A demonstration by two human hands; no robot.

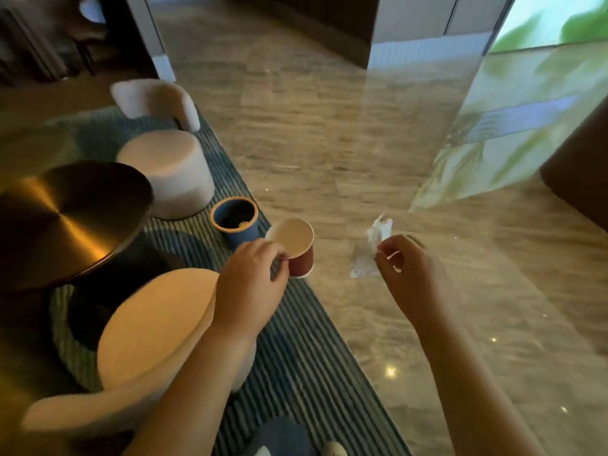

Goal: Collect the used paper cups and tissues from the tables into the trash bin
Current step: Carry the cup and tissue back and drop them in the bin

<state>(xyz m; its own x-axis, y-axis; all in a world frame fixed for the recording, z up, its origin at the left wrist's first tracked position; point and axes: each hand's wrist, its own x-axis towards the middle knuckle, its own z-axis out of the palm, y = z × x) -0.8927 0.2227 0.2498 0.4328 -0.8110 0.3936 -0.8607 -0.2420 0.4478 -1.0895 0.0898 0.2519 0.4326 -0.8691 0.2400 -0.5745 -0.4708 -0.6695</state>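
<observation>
My left hand (251,281) holds a red paper cup (297,246) with a white inside, its fingers curled round the cup's side near the rim. The cup is in the air, just to the right of a blue trash bin (245,233) with an orange rim that stands on the striped rug. Something small and pale lies inside the bin. My right hand (406,274) pinches a crumpled white tissue (371,250), which hangs in the air over the marble floor.
A round dark metal table (65,222) stands at the left. Pale upholstered chairs sit around it: one near me (154,327), one beyond the bin (171,172). The striped rug (296,357) ends at glossy marble floor (329,143) on the right.
</observation>
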